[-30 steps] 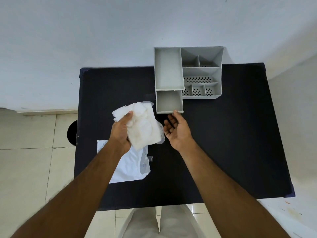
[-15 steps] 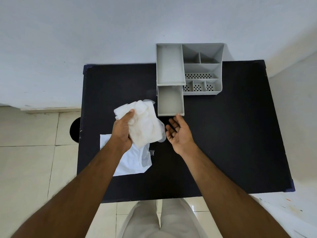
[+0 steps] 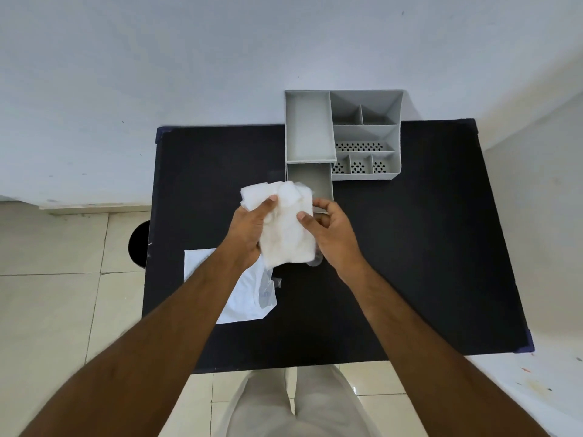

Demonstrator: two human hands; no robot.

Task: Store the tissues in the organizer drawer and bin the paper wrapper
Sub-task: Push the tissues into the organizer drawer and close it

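Note:
A stack of white tissues (image 3: 285, 227) is held above the black table (image 3: 410, 247), just in front of the pulled-out drawer (image 3: 315, 181) of the grey organizer (image 3: 344, 134). My left hand (image 3: 249, 228) grips the stack from the left, thumb on top. My right hand (image 3: 331, 231) pinches its right edge with thumb and fingers. The drawer is open and its visible part holds nothing; the tissues hide its front left corner. The white paper wrapper (image 3: 243, 291) lies flat on the table under my left forearm, with a bit of clear plastic at its right edge.
A dark round bin (image 3: 138, 244) shows on the floor just past the table's left edge. The organizer stands at the table's far edge against the white wall. My legs are at the near edge. Tiled floor lies to the left.
My right hand, open and empty before, has moved left and closed on the tissue stack. The stack has shifted a little toward the drawer.

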